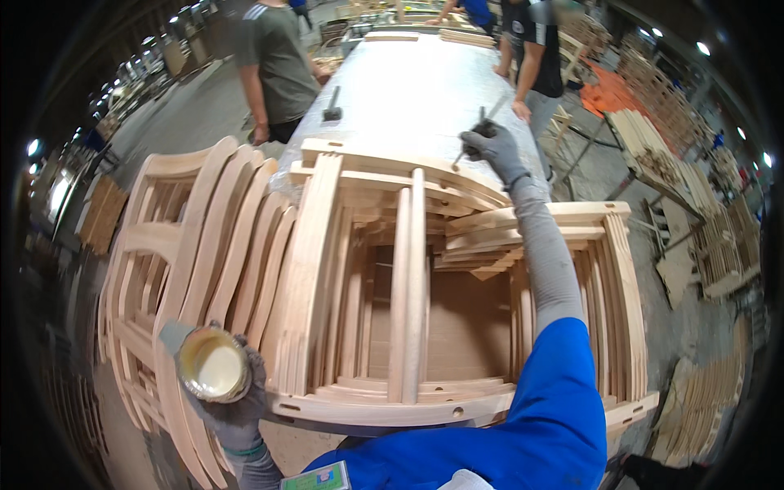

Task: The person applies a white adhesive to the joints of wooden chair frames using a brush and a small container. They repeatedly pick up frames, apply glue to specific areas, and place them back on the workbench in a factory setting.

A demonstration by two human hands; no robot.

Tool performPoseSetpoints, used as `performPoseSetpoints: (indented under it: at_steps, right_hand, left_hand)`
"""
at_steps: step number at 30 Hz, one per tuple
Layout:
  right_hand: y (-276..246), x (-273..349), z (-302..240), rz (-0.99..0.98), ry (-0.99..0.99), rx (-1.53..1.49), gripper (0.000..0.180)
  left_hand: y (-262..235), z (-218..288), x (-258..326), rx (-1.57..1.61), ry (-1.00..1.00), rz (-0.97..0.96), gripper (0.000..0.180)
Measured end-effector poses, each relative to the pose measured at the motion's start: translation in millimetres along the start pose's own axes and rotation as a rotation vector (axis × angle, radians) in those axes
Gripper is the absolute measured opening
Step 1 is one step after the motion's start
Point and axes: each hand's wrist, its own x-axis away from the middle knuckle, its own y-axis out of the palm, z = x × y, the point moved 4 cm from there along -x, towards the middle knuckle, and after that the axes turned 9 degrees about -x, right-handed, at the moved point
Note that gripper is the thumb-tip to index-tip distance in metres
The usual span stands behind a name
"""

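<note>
Right hand (492, 147), gloved, grips a brush (474, 140) over the top chair frame (384, 175); left hand (233, 400) wraps around a glue tin (212, 365) beside the stack.

Furniture workshop: stacked wooden chair frames (245, 245), long workbench (408, 90), lumber piles (653, 147).

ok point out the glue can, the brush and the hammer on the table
glue can (214, 365), head view, on the pale glue inside the open top
brush (472, 147), head view, on the thin handle below the gloved right hand
hammer (332, 107), head view, on the dark head lying on the long grey table
</note>
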Motion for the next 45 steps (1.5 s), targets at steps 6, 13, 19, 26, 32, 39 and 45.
performPoseSetpoints:
  at_steps: [6, 13, 19, 26, 32, 39, 45]
  right_hand:
    - [-1.6, 31.7, -47.5, 0.017, -0.135, 0.069, 0.015]
    - [160.8, 185.5, -158.1, -0.588, -0.060, -0.418, 0.017]
    - [214.3, 232.3, -164.6, -0.780, -0.091, -0.317, 0.020]
    - [235.8, 246.5, -151.7, -0.775, 0.073, -0.358, 0.016]
    - [241.1, 235.8, -110.6, -0.475, 0.569, -0.828, 0.018]
    - [248.3, 230.8, -83.2, -0.509, 0.683, -0.967, 0.020]
    - [226.4, 143.9, -69.7, -0.422, 0.417, -0.967, 0.020]
  left_hand:
    - [19.1, -10.9, -15.7, -0.008, -0.011, 0.005, 0.061]
    - [25.1, -18.7, -16.7, -0.018, -0.088, 0.045, 0.054]
    - [20.4, -20.4, -17.4, -0.068, -0.131, -0.018, 0.050]
    - [15.0, -14.8, -10.3, 0.046, -0.131, -0.049, 0.045]
    - [20.6, -14.4, -10.5, 0.133, -0.209, -0.153, 0.047]
    - [22.3, -23.2, -22.3, 0.082, -0.237, -0.111, 0.051]
    - [16.7, 3.6, -15.2, 0.042, -0.109, -0.027, 0.054]
